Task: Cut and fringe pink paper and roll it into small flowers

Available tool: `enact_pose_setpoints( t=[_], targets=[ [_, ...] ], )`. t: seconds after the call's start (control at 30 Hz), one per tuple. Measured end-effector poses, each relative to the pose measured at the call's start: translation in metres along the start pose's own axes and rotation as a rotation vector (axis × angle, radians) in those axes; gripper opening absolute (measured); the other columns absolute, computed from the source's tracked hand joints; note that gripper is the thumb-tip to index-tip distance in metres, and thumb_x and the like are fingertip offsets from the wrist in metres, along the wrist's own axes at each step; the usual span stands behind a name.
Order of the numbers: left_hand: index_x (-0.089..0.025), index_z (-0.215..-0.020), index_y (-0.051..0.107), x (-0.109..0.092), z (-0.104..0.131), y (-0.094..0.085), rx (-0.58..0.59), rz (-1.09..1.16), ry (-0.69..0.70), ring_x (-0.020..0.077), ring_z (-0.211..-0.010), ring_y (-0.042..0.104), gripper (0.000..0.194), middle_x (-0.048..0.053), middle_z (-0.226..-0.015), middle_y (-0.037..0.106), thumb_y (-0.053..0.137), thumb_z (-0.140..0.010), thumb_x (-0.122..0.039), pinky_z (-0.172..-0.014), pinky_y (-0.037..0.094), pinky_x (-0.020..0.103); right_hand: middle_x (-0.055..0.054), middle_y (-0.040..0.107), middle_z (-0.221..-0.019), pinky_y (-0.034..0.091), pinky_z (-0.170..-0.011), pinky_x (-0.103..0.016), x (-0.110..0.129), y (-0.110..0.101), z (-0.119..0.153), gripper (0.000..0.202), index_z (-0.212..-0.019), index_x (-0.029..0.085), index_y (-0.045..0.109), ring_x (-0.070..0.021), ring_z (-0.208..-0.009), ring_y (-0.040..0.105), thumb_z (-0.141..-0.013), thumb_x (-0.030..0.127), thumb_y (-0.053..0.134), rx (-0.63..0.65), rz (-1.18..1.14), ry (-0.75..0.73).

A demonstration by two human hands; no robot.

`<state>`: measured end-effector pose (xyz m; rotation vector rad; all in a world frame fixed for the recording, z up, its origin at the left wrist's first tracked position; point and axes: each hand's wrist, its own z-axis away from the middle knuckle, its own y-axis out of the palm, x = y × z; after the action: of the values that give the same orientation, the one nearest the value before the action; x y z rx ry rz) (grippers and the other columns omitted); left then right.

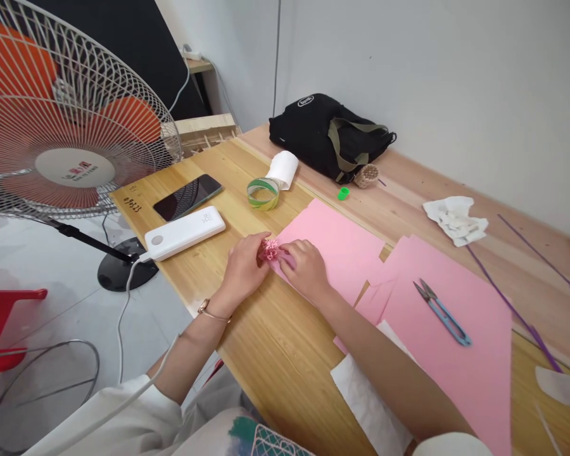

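Note:
Between my two hands, over the near edge of the pink paper, is a small fringed pink paper flower [270, 249]. My left hand [246, 265] is closed, with thumb and fingers around the flower's left side. My right hand [306, 268] pinches a strip of pink paper [289, 259] at the flower's right; whether the two are joined I cannot tell. Pink paper sheets [335, 244] lie under and beyond my right hand. On the larger sheet to the right rest blue-handled thread snips [441, 313], blades pointing away from me.
Beyond my hands are a tape roll [263, 193], a white paper roll [283, 168], a green cap [343, 193] and a black bag [327, 136]. A phone [188, 197] and a cabled white power bank [186, 232] lie left. A fan [76, 166] stands beside the table.

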<state>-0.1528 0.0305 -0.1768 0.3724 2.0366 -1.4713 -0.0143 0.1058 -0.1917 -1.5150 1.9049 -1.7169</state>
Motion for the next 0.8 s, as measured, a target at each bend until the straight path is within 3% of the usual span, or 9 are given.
enact_pose_setpoints(
  t=[0.8],
  targets=[
    [-0.015,-0.110,0.056,0.0012,0.0000,0.0000,-0.032,0.104,-0.007,0.0187,-0.087,0.062,0.041,0.008,-0.098,0.064,0.056,-0.069,-0.014,-0.080,0.051,0.035,-0.008,0.064,-0.088,0.041,-0.077,-0.035,0.0001,-0.0020,0.0000,0.022,-0.101,0.019,0.068,-0.0224,-0.086,0.054,-0.085,0.023,0.054,0.044,0.010,0.001]
  ],
)
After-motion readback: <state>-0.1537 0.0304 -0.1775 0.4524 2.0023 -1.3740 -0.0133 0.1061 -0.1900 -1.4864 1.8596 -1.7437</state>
